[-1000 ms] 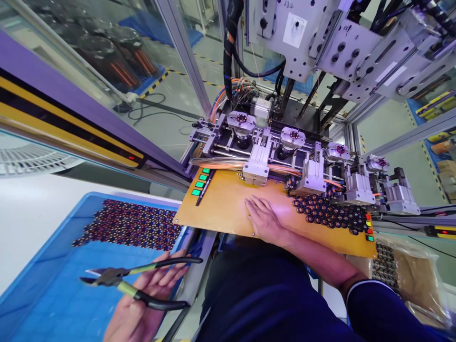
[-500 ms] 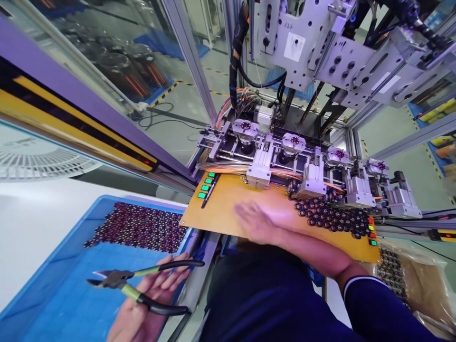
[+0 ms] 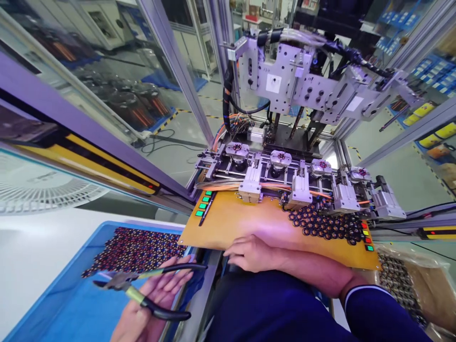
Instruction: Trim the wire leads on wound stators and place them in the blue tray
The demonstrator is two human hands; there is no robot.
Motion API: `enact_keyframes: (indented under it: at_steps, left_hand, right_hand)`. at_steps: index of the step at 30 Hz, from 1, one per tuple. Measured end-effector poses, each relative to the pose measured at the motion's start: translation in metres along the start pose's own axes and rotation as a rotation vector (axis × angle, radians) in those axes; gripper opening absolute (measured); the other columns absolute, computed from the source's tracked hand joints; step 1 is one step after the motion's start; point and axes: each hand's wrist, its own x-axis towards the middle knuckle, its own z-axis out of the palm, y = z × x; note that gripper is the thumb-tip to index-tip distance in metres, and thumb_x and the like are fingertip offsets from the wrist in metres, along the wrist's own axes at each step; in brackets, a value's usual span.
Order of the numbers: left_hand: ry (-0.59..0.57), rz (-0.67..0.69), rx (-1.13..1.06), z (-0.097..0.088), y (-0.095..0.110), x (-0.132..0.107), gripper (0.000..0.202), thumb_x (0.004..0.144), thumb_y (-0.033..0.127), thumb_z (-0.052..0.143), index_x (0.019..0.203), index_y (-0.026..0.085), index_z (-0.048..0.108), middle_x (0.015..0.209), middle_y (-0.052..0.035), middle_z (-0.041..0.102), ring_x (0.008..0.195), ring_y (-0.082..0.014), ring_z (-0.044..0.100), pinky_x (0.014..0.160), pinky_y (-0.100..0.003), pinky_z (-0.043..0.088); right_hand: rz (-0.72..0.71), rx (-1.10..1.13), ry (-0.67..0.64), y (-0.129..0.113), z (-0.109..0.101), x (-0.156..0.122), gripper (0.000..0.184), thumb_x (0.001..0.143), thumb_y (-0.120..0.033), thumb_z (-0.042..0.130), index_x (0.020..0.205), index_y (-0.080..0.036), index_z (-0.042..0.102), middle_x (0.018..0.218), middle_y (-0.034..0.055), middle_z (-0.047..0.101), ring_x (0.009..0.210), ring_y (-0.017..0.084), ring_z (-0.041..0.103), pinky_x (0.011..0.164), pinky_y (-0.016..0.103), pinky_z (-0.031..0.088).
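Across my left hand [image 3: 151,304], palm up, lie diagonal cutting pliers [image 3: 123,281] with green and black handles. Their handles are spread, and the jaws point left over the blue tray [image 3: 71,313]. My right hand [image 3: 254,254] is at the front edge of the yellow-orange board [image 3: 228,221], palm down with its fingers loosely bent and a little apart. I see nothing in it; its palm side is hidden. Many small dark round parts [image 3: 324,223] are grouped on the board's right side, away from this hand.
Behind the board stands a machine with several metal fixtures [image 3: 280,159] under a plate assembly [image 3: 299,78]. Packed dark parts [image 3: 135,249] fill the tray's far end. A dark pen [image 3: 206,211] lies beside green buttons [image 3: 200,213]. A bag-lined box [image 3: 423,280] is at right, a white fan [image 3: 39,180] at left.
My right hand has drawn back from the middle of the board to its front edge, its fingers now more bent. The pliers remain in my left hand. The view has tilted up.
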Motion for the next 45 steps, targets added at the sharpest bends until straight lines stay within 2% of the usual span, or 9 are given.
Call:
enact_keyframes:
  at_steps: [6, 10, 13, 20, 23, 27, 34, 38, 45]
  left_hand:
    - [-0.157, 0.059, 0.049, 0.036, 0.019, 0.006, 0.075, 0.056, 0.067, 0.081, 0.118, 0.025, 0.073, 0.129, -0.0134, 0.071, 0.129, -0.0407, 0.057, 0.115, -0.055, 0.037]
    - [-0.34, 0.084, 0.041, 0.068, 0.02, 0.016, 0.066, 0.055, 0.061, 0.085, 0.109, 0.024, 0.077, 0.143, -0.0152, 0.061, 0.134, -0.045, 0.05, 0.115, -0.059, 0.035]
    - [-0.536, 0.042, 0.058, 0.091, 0.017, 0.026, 0.059, 0.054, 0.06, 0.086, 0.101, 0.025, 0.079, 0.143, -0.0156, 0.059, 0.133, -0.047, 0.051, 0.11, -0.063, 0.04]
    - [-0.909, 0.092, 0.191, 0.122, 0.02, 0.046, 0.083, 0.063, 0.076, 0.071, 0.126, 0.023, 0.069, 0.141, -0.0208, 0.06, 0.132, -0.045, 0.053, 0.107, -0.063, 0.042]
    - [-0.751, 0.322, 0.421, 0.112, 0.001, 0.059, 0.089, 0.068, 0.077, 0.066, 0.137, 0.021, 0.06, 0.131, -0.0206, 0.068, 0.118, -0.0386, 0.066, 0.097, -0.051, 0.055]
    - [-0.421, 0.705, 0.844, 0.09, -0.042, 0.078, 0.033, 0.085, 0.045, 0.068, 0.108, 0.021, 0.074, 0.086, -0.009, 0.079, 0.073, -0.0228, 0.076, 0.066, -0.029, 0.061]
    - [-0.307, 0.958, 0.924, 0.073, -0.087, 0.107, 0.023, 0.089, 0.028, 0.06, 0.068, 0.022, 0.064, 0.058, -0.0016, 0.068, 0.05, -0.0172, 0.068, 0.054, -0.024, 0.054]
    - [-0.3, 1.069, 0.941, 0.068, -0.093, 0.115, 0.008, 0.088, 0.02, 0.064, 0.082, 0.021, 0.067, 0.068, -0.0014, 0.074, 0.057, -0.0156, 0.072, 0.061, -0.021, 0.056]
    - [-0.292, 1.166, 0.998, 0.065, -0.097, 0.118, 0.004, 0.091, 0.016, 0.064, 0.089, 0.019, 0.065, 0.072, -0.0011, 0.075, 0.06, -0.013, 0.072, 0.066, -0.02, 0.056]
  right_hand:
    - [0.136, 0.416, -0.082, -0.018, -0.023, 0.005, 0.053, 0.1, -0.047, 0.051, 0.135, -0.007, 0.054, 0.123, 0.0218, 0.068, 0.104, 0.023, 0.072, 0.078, 0.031, 0.061]
    - [0.114, 0.75, -0.411, -0.043, -0.055, 0.008, 0.069, 0.107, -0.034, -0.002, 0.128, 0.001, 0.054, 0.113, 0.0286, 0.069, 0.094, 0.022, 0.075, 0.077, 0.035, 0.06]
    - [0.247, 1.147, -0.617, -0.057, -0.062, -0.002, 0.072, 0.103, -0.025, -0.01, 0.123, -0.001, 0.055, 0.115, 0.0309, 0.067, 0.088, 0.021, 0.074, 0.078, 0.035, 0.058]
    - [0.274, 1.273, -0.224, -0.051, -0.048, -0.024, 0.069, 0.099, -0.064, 0.025, 0.128, -0.01, 0.056, 0.087, 0.0116, 0.063, 0.057, 0.013, 0.053, 0.058, 0.026, 0.047]
    - [0.107, 1.144, -0.095, -0.055, -0.079, -0.025, 0.076, 0.09, -0.073, 0.045, 0.137, -0.014, 0.048, 0.086, 0.0077, 0.06, 0.063, 0.014, 0.056, 0.064, 0.03, 0.049]
    - [0.013, 0.927, 0.065, -0.071, -0.153, -0.013, 0.068, 0.092, -0.066, 0.052, 0.141, -0.019, 0.041, 0.111, 0.0133, 0.059, 0.083, 0.018, 0.06, 0.078, 0.037, 0.053]
    - [0.079, 0.542, 0.283, -0.073, -0.231, 0.049, 0.066, 0.094, -0.066, 0.039, 0.138, -0.016, 0.042, 0.102, 0.0104, 0.061, 0.075, 0.018, 0.059, 0.075, 0.039, 0.053]
    - [0.105, 0.614, 0.139, -0.076, -0.246, 0.085, 0.054, 0.084, -0.047, 0.063, 0.124, -0.014, 0.051, 0.097, 0.0073, 0.064, 0.074, 0.016, 0.062, 0.07, 0.035, 0.053]
    - [0.407, 0.375, -0.206, -0.103, -0.277, 0.158, 0.025, 0.08, -0.021, 0.062, 0.103, -0.014, 0.058, 0.069, -0.0046, 0.06, 0.056, 0.008, 0.058, 0.058, 0.022, 0.052]
